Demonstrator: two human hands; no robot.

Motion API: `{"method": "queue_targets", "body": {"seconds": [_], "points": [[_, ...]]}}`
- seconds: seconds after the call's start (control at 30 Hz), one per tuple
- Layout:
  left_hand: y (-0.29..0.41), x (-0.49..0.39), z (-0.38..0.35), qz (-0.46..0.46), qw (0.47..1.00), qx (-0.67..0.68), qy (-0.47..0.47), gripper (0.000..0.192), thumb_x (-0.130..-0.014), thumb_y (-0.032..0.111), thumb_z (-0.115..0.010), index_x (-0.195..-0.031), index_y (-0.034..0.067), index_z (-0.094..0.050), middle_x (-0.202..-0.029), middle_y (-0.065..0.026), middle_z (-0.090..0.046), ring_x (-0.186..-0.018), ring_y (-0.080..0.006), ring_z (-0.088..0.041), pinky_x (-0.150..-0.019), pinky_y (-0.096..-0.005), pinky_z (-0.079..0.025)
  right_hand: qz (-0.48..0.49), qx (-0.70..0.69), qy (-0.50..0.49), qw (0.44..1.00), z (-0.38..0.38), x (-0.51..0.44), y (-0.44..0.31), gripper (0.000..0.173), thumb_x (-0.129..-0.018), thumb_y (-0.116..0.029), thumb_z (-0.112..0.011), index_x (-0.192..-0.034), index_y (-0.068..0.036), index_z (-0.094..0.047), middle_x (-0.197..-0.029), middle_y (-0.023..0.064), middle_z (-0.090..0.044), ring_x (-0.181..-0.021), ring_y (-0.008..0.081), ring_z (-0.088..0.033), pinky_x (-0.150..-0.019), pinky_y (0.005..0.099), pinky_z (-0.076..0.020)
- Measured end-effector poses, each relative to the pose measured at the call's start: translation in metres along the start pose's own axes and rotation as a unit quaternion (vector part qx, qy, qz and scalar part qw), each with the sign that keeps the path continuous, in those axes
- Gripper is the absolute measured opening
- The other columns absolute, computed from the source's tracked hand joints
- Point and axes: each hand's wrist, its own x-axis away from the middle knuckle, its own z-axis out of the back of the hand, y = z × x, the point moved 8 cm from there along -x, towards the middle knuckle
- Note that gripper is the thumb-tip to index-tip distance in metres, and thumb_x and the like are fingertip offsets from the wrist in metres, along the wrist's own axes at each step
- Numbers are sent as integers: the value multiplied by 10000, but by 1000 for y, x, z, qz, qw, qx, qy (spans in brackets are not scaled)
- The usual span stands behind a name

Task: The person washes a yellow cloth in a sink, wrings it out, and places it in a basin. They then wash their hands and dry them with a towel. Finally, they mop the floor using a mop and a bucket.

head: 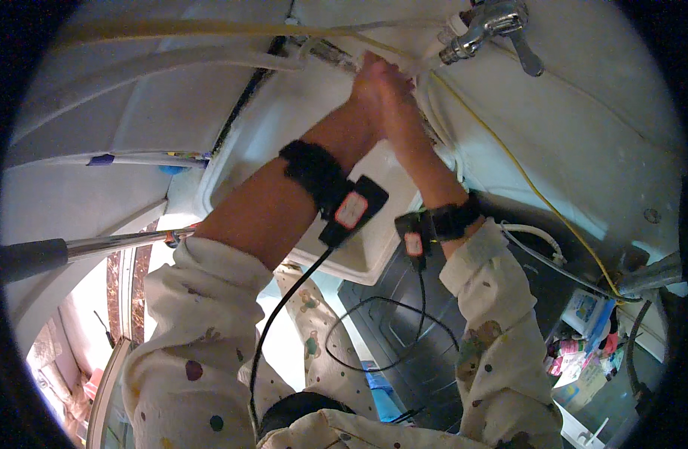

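Observation:
Above the far end of a white sink basin (372, 264), my left hand (372, 78) and my right hand (397, 92) are pressed together. Their fingers overlap and look blurred, so whether anything lies between the palms cannot be told. A chrome tap (484, 33) with a lever handle is just to the right of them, its outlet pointing towards the hands. Each forearm wears a black strap with a small black device, the left one (355, 210) and the right one (414, 236), both with cables.
A yellow hose (507, 151) runs down the wall on the right. Dark panelling (394, 320) stands beside the basin. Packets and a white box (581, 311) lie at lower right. A metal pole with a dark grip (35, 258) reaches in from the left.

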Motion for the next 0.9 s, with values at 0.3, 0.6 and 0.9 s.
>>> {"method": "queue_targets", "body": {"seconds": [0.3,0.6,0.9], "points": [[42,-1,10,-254,759,-597,46,274,-808,285,-376,-943,70,-477,-923,-120,-520,-856,-248,-481,-724,-348,-407,376,248,-93,888,-17,-7,-2,220,-791,-165,-445,-985,-90,-517,-960,55,-541,-993,215,-431,-856,281,-326],[29,-11,-7,-240,456,-857,-8,209,-743,221,-446,-854,63,-526,-880,-116,-554,-820,-240,-523,-691,-324,-437,374,219,-130,892,-22,-6,-11,160,-715,-186,-468,-736,-84,-590,-803,67,-589,-824,265,-536,-768,371,-389],[45,-15,-4,-239,519,-820,-37,165,-712,204,-482,-779,67,-546,-828,-103,-565,-772,-230,-536,-651,-315,-451,108,-66,-31,992,-15,-9,22,358,-830,-269,-394,-1106,-45,-434,-1127,105,-429,-1053,168,-381,-903,254,-262]]}}
